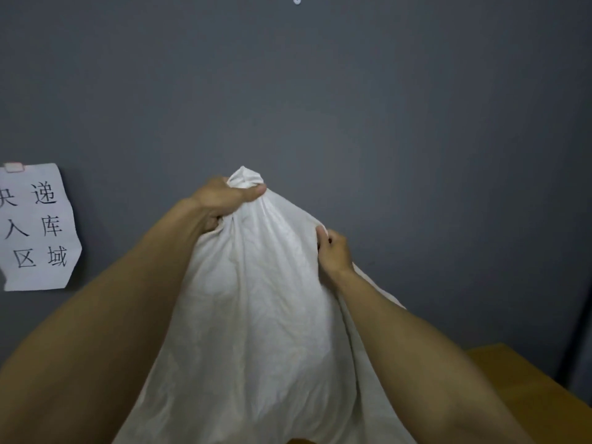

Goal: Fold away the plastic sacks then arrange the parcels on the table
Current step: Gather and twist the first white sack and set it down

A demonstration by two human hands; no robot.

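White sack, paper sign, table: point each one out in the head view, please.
white sack (256, 299): head view, on its creased front below the gathered top.
paper sign (38, 225): head view, middle of the sheet on the wall.
table (528, 389): head view, bare wooden top at lower right.

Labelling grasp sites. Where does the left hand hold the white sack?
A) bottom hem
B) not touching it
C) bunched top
C: the left hand grips the bunched top of the white sack, with the right hand pinching its edge lower down.
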